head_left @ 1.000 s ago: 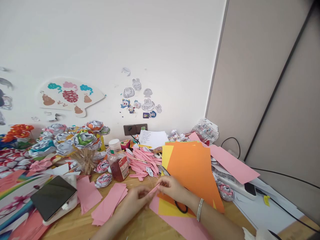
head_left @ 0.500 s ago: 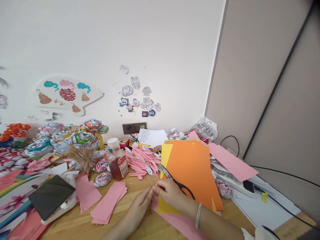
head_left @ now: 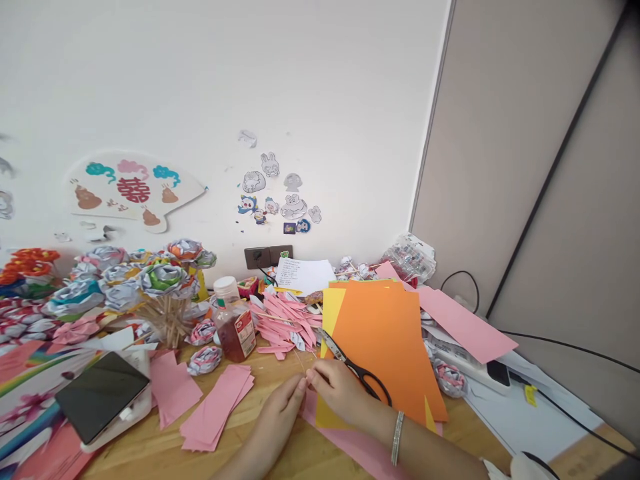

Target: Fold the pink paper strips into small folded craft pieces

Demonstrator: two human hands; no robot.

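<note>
My left hand [head_left: 285, 403] and my right hand [head_left: 335, 383] meet at the fingertips over the near middle of the table. Both are closed in a pinch around a thin, light-coloured stick [head_left: 301, 361], whose tip pokes out above the fingers; its lower part is hidden. Black-handled scissors [head_left: 373, 380] lie just beyond my right hand, on a stack of orange paper [head_left: 383, 333] with yellow sheets [head_left: 333, 313] under it. To the left of my left hand rests a pile of pink paper strips [head_left: 217, 407]. Folded pink paper pieces [head_left: 285, 320] are heaped behind the hands.
A bottle of reddish liquid [head_left: 235, 333] stands left of the folded pieces. Bunched paper flowers on sticks [head_left: 165, 287] crowd the left, behind a dark tablet [head_left: 103, 397]. At right lie a white power strip [head_left: 470, 360], cables and white sheets [head_left: 540, 413].
Both hands stay pinched together in nearly the same spot, with only slight finger movement. The surrounding things have not moved.
</note>
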